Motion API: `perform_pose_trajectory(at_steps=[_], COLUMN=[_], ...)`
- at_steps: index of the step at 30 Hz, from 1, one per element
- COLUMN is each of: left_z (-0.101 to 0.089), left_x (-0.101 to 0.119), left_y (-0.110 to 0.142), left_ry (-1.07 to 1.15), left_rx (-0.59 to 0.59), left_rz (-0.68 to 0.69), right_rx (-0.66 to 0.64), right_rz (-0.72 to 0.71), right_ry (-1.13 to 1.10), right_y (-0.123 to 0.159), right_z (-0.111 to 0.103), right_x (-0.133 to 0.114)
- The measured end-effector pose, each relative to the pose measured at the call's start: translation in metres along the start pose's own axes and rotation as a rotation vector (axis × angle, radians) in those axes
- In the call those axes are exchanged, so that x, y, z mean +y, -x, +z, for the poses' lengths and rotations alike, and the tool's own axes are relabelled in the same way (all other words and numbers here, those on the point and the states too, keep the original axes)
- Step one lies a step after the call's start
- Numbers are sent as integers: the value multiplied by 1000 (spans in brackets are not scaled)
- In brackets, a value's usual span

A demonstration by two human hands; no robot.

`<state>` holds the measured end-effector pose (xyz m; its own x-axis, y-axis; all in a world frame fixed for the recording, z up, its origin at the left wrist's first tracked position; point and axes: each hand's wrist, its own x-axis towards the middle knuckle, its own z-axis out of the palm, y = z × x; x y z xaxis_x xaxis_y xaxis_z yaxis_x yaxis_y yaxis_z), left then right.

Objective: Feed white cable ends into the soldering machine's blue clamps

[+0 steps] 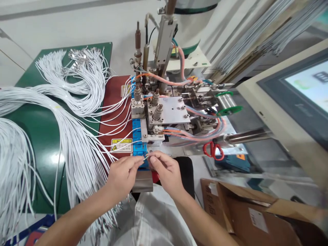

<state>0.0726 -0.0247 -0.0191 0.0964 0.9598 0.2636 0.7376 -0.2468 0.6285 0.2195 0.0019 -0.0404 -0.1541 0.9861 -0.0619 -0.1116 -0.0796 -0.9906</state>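
My left hand (123, 177) and my right hand (165, 174) meet at the near end of a small machine (164, 116). Both pinch the stripped end of a thin white wire (145, 158) between thumb and forefinger. The wire end lies just over the row of blue clamp blocks (137, 136) on the machine's left edge. Several white wires (112, 112) sit in those blocks and trail left across a red plate (112, 102).
Big bundles of white wires (64, 112) cover the green mat (41, 133) on the left. Red-handled scissors (213, 150) lie on the machine's plate. A touchscreen panel (302, 92) stands at the right, an open cardboard box (246, 212) below it.
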Motion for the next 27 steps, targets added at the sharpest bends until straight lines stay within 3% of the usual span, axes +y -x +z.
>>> perform_pose_trajectory(at_steps=[3,6,10,14,16,20,27], left_z=[0,2,4,1,-1,-1,0], left_x=[-1,-5,-6,-1,-1,-4,-5], left_y=[1,4,4,-4,-7,-11,-11], left_ry=[60,70,45,166,314,581,672], left_rx=[-77,-123,-68,-135,-176,-178,-225], left_rz=[-113,-18,65,-154,-320,-596,-597], right_rx=[-12,-43,-61,-157,-126,164,-66], right_rz=[9,-83,-306,-467,-392,-115,-134], right_ry=[-21,102,445,701,596,257,145], right_y=[-2,-5,-8,-11,-11,-8,-8], right_z=[1,0,-8,-12,-9,2,4], right_x=[2,-1,-10,-17,-16,-3,1])
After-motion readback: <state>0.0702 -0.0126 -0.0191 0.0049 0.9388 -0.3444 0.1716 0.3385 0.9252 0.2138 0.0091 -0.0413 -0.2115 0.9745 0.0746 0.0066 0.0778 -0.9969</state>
